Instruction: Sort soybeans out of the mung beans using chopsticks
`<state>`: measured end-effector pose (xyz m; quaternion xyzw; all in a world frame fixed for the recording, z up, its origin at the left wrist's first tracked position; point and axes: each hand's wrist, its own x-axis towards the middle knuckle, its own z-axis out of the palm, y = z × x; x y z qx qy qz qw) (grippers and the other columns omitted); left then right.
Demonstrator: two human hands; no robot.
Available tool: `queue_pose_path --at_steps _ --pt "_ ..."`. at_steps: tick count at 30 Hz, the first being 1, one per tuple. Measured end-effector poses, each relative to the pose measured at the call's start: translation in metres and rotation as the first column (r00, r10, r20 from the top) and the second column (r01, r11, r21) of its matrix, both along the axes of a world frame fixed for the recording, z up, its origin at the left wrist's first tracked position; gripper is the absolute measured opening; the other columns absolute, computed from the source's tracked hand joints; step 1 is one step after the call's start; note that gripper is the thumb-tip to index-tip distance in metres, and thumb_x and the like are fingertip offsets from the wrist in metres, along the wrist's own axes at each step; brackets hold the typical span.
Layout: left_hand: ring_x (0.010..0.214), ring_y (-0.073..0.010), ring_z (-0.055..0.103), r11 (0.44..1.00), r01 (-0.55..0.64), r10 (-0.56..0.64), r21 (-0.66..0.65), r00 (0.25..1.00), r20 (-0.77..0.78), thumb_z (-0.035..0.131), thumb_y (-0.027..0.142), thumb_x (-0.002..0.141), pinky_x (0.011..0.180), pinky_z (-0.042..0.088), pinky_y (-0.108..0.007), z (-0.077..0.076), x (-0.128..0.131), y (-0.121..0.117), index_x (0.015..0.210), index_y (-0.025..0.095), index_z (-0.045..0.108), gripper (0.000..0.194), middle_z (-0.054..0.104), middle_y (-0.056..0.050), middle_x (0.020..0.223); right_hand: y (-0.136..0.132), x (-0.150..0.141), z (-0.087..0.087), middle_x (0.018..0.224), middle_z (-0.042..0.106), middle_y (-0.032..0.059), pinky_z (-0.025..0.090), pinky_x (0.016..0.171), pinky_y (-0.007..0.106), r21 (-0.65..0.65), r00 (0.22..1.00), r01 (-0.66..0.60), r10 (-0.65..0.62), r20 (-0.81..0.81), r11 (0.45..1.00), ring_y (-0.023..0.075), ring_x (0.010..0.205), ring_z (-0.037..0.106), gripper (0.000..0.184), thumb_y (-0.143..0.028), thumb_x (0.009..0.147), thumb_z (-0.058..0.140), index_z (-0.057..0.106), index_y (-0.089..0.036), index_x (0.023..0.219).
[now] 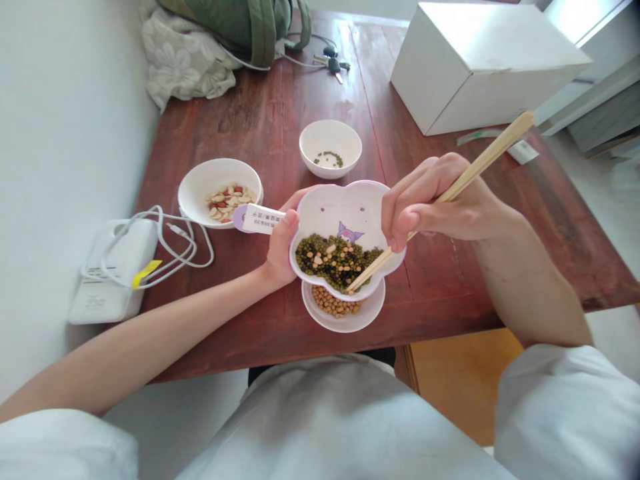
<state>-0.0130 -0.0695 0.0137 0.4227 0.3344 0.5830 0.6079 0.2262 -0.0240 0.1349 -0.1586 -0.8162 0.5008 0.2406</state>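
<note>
Whitewashed wall (60, 167) on my left; dark red wooden worktop (250, 113) runs ahead of me, its boards scuffed. Far end: green backpack (225, 27) on a floral cloth (185, 60), car keys (333, 63) nearby, white cardboard box (480, 67) at far right. Left edge: white power unit (113, 283) with a looped white cable (195, 250) and a yellow tag (147, 273).

Centre of the worktop: flower-shaped bowl (345, 207), white with a lilac rim and a small cartoon figure (350, 233) printed inside. It holds a mound of mixed beans (333, 260), mostly green mung with black beans and some pale yellow ones. Its near edge overlaps a white saucer (370, 310) holding soybeans (333, 301); whether the two touch, I cannot tell.

Left hand (283, 247): closed on the bowl's left edge, thumb side towards me, fingers out of sight behind the rim. A white strip with printed characters and a lilac end (257, 219) sticks out beside that hand; I cannot tell what it is.

Right hand (425, 203): clenched around wooden chopsticks (450, 193), tips down among the beans at the bowl's near edge.

Beyond the bowl: small white bowl (350, 160) with a few mung beans (329, 159). To its left: white bowl (197, 190) of pale split kernels and reddish pieces (230, 203).
</note>
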Motion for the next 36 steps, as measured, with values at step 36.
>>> queue_pose_path --at_steps 36 --pt "0.138 -0.0462 0.074 1.000 0.029 -0.029 0.013 0.999 0.018 0.066 0.079 0.086 0.102 0.069 -0.058 0.0002 -0.0029 -0.0001 0.119 0.035 0.083 0.057 0.084 -0.010 0.127 0.0009 -0.0013 -0.0018 0.067 0.075 0.0044 0.038 0.054 0.025 0.036 1.000 0.004 -0.004 0.003 0.999 0.0098 0.058 0.057 0.049 -0.047 0.110 0.070 0.081 -0.014 0.075"
